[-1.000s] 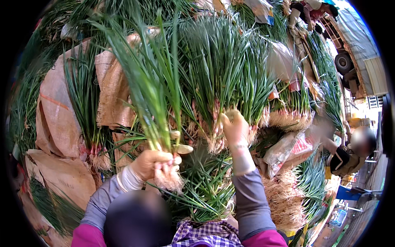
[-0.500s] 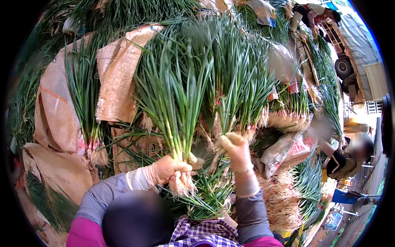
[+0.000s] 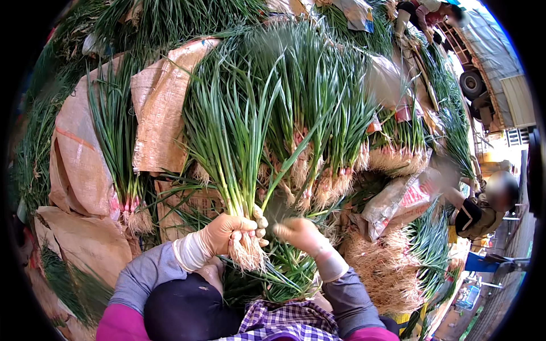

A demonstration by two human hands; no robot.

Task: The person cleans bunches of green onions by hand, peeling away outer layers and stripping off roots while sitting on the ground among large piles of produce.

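My left hand (image 3: 227, 233), in a pale glove, is closed round the lower stalks of a bunch of green onions (image 3: 233, 153). Their pale roots (image 3: 248, 253) hang below the fist, and the green leaves fan out away from me. One stalk at the bunch's right side leans outward to the right. Just right of the bunch is my right hand (image 3: 304, 235), also gloved; motion smears its fingers, so whether they pinch anything is unclear. Beyond both hands lies a thick row of green onions (image 3: 318, 113), roots toward me.
Woven sacks (image 3: 162, 113) lie among the onions on the left, and a printed white sack (image 3: 398, 202) on the right. A rooty heap of onions (image 3: 387, 273) sits by my right arm. Two people work at the right, near a truck (image 3: 489, 74).
My right hand has come left and nearer to me from the onion row, toward the bunch. A stalk it had at the row now leans from the bunch. My left hand keeps its grip.
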